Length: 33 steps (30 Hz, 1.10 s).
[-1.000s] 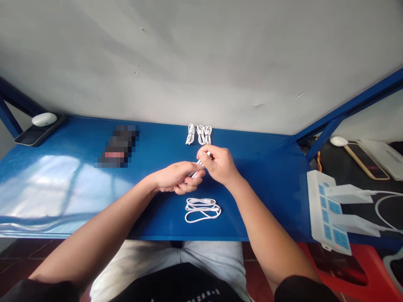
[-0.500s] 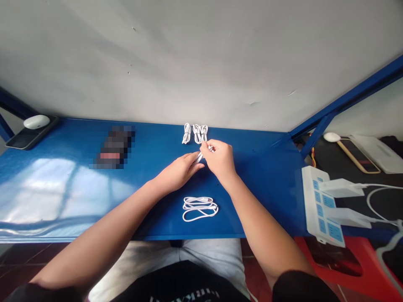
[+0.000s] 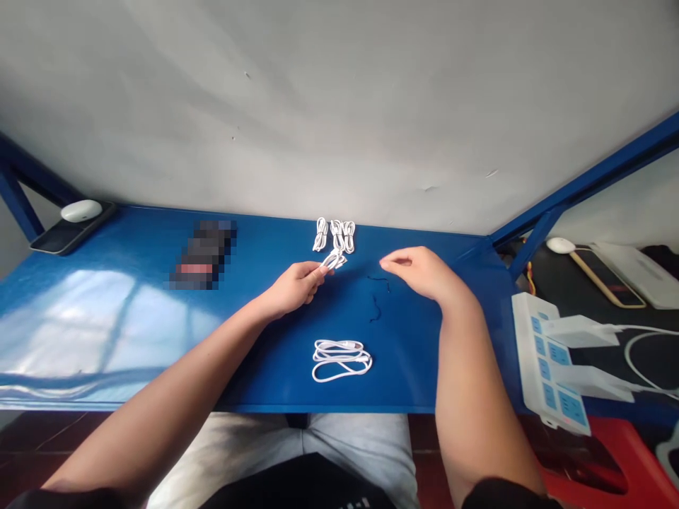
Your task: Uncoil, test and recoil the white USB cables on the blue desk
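My left hand (image 3: pixel 295 285) pinches a small bundled white cable (image 3: pixel 334 260) at its fingertips, just in front of a row of bundled white cables (image 3: pixel 334 234) lying near the wall. My right hand (image 3: pixel 419 272) hovers to the right, palm down, fingers loosely curled, nothing visible in it. Two short black twist ties (image 3: pixel 378 297) lie on the blue table (image 3: pixel 254 332) just left of that hand. A loosely coiled white cable (image 3: pixel 340 359) rests near the front edge, between my forearms.
A blurred dark object (image 3: pixel 201 254) lies left of centre. A white puck on a dark phone (image 3: pixel 71 224) sits at the far left corner. A white power strip (image 3: pixel 549 360) with plugged chargers lies on the right, a phone and white puck (image 3: pixel 594 260) behind it.
My right hand let go of the cable bundle and moved away to the right. The left hand kept the bundle and pushed it forward toward the row near the wall.
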### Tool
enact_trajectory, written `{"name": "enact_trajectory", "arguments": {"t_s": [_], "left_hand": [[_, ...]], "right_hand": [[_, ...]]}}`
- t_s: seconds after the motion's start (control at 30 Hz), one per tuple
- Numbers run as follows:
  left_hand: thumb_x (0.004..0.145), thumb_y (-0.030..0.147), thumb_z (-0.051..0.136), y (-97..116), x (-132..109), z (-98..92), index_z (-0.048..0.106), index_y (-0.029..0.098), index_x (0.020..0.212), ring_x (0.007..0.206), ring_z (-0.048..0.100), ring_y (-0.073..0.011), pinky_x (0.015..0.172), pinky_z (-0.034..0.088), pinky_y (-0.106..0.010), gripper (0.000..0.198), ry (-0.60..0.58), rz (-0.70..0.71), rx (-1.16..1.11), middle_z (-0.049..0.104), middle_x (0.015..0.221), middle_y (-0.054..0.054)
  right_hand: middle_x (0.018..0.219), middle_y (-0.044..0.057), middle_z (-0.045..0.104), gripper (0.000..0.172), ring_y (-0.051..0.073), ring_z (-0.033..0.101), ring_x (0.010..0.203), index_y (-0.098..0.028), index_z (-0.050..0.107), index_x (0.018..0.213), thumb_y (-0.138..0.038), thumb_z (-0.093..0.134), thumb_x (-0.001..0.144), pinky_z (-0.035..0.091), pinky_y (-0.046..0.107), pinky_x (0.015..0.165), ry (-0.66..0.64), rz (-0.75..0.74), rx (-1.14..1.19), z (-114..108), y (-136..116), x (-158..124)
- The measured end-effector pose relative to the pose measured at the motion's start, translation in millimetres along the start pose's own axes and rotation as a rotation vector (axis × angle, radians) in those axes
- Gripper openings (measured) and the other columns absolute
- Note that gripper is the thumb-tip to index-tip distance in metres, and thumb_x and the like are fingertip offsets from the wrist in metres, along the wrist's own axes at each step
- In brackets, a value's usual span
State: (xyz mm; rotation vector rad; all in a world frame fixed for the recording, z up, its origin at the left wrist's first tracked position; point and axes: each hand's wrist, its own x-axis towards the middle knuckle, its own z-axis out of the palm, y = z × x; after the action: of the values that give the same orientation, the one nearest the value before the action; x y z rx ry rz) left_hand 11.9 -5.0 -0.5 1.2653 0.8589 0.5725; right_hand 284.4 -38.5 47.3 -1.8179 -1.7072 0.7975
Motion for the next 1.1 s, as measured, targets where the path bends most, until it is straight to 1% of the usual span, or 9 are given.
{"name": "enact_trajectory", "arguments": {"t_s": [0.1,0.27,0.33,0.5,0.63,0.77,0.87,0.97,1.1], "left_hand": [[0.089,0.057,0.065,0.2,2.0,-1.0,0.065,0.013,0.105,0.051,0.028,-0.0045,0.044,0.024,-0.018,0.047,0.014,-0.021,-0.093,0.038,0.073,0.004],[0.088,0.059,0.064,-0.7,2.7,3.1,0.065,0.013,0.103,0.049,0.029,-0.0047,0.043,0.024,-0.019,0.049,0.044,0.010,-0.045,0.040,0.071,0.004],[0.090,0.059,0.062,-1.1,1.8,3.9,0.065,0.013,0.099,0.049,0.032,-0.0060,0.044,0.027,-0.020,0.047,0.071,0.041,0.047,0.043,0.069,0.003],[0.093,0.057,0.056,-0.8,-0.9,3.4,0.062,0.015,0.085,0.051,0.038,-0.0095,0.046,0.031,-0.022,0.043,0.111,0.108,0.260,0.047,0.062,0.001],[0.095,0.056,0.053,-4.2,1.0,3.3,0.061,0.016,0.085,0.050,0.038,-0.0095,0.046,0.031,-0.022,0.043,0.119,0.122,0.249,0.046,0.062,0.002],[0.096,0.057,0.052,-7.6,3.7,5.8,0.060,0.016,0.088,0.047,0.037,-0.0080,0.045,0.030,-0.022,0.043,0.124,0.102,0.152,0.046,0.064,0.003],[0.097,0.056,0.051,-6.7,3.3,9.0,0.057,0.017,0.083,0.049,0.037,-0.0081,0.046,0.030,-0.021,0.043,0.154,0.147,0.191,0.045,0.064,0.003],[0.099,0.055,0.048,-4.6,1.6,12.5,0.053,0.017,0.078,0.052,0.041,-0.0093,0.049,0.032,-0.022,0.043,0.190,0.226,0.290,0.046,0.063,0.003],[0.100,0.053,0.047,-3.1,-0.2,16.0,0.057,0.017,0.084,0.055,0.043,-0.0100,0.052,0.034,-0.022,0.041,0.221,0.286,0.310,0.049,0.065,0.002]], "right_hand": [[0.083,0.008,0.079,0.016,0.024,0.072,0.073,-0.021,0.081,0.077,-0.036,0.075,0.079,0.051,0.031,0.062,-0.075,0.107,-0.086,0.4,3.0,-13.2],[0.078,0.008,0.078,0.007,0.024,0.073,0.072,-0.021,0.078,0.074,-0.028,0.079,0.074,0.053,0.032,0.063,0.037,0.176,-0.106,32.3,-2.4,-37.7],[0.078,0.008,0.077,0.002,0.023,0.072,0.072,-0.021,0.078,0.076,-0.021,0.076,0.076,0.054,0.031,0.065,0.046,0.149,-0.123,44.1,-1.9,-44.5],[0.080,0.007,0.073,0.015,0.020,0.067,0.074,-0.020,0.074,0.072,-0.013,0.063,0.079,0.050,0.032,0.071,0.103,0.005,-0.215,59.6,-2.4,-49.5],[0.072,0.004,0.071,0.004,0.018,0.064,0.067,-0.021,0.071,0.074,-0.023,0.071,0.077,0.050,0.031,0.064,0.116,0.011,0.159,56.7,-15.4,-47.6],[0.075,0.004,0.074,0.022,0.018,0.068,0.070,-0.020,0.069,0.076,-0.034,0.084,0.070,0.055,0.031,0.069,0.232,0.031,0.687,52.2,-39.5,-41.7],[0.084,0.006,0.077,0.025,0.017,0.070,0.075,-0.019,0.073,0.080,-0.036,0.088,0.069,0.057,0.031,0.075,0.170,0.075,0.990,61.8,-55.1,-31.9],[0.079,0.003,0.074,0.028,0.012,0.066,0.070,-0.017,0.076,0.080,-0.034,0.091,0.063,0.055,0.027,0.071,0.165,0.139,1.158,83.3,-60.9,-20.4],[0.070,0.000,0.067,0.029,0.008,0.055,0.062,-0.016,0.076,0.076,-0.036,0.092,0.061,0.047,0.024,0.061,0.181,0.221,1.199,107.7,-57.4,-13.2]]}}
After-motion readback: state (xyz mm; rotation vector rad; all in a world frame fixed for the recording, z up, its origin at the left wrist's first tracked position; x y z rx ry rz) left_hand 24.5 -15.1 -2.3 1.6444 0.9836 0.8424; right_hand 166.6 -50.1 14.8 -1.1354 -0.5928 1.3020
